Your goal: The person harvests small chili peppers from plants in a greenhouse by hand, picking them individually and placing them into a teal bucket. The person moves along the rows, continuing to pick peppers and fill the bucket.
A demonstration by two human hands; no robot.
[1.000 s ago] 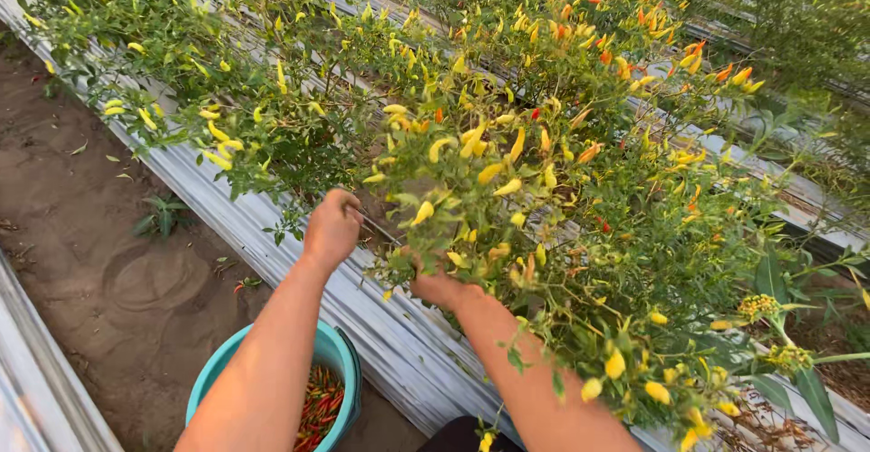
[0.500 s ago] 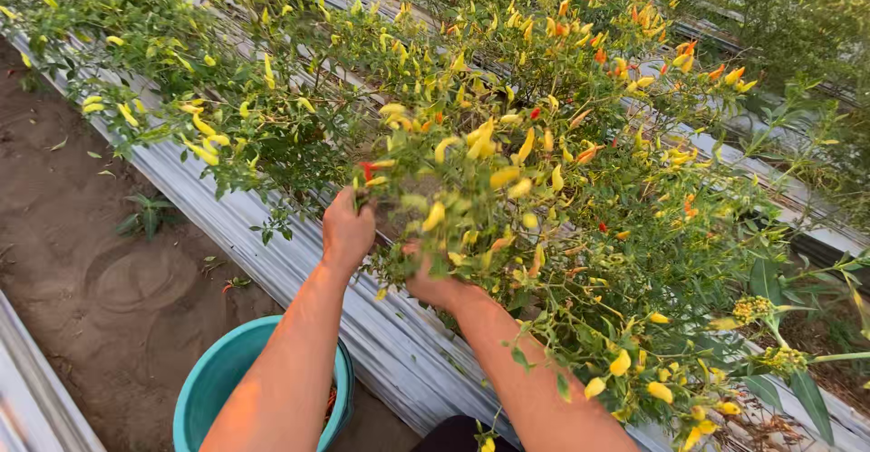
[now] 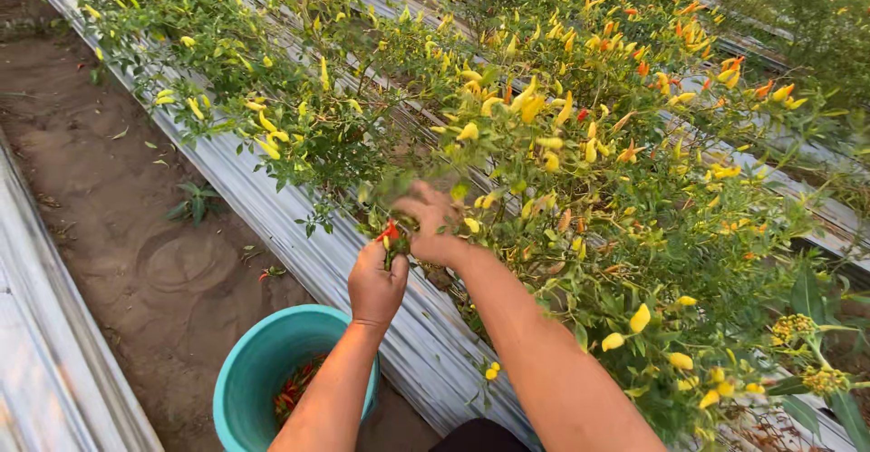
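Left hand (image 3: 376,284), grip closed around a red chili (image 3: 389,232) just below the foliage. Right hand (image 3: 433,225), blurred, fingers curled among the leaves of the chili plant (image 3: 544,153); what its grip encloses cannot be told. Below the left arm, a teal bucket (image 3: 258,370) containing picked chilies, standing on the soil path (image 3: 127,234).

Small green weed (image 3: 194,203) on bare soil path (image 3: 109,225); silver mulch film (image 3: 299,243) along bed.

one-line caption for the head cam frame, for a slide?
Left hand pinches a red chili beside the right hand in a chili bush, above a teal bucket.
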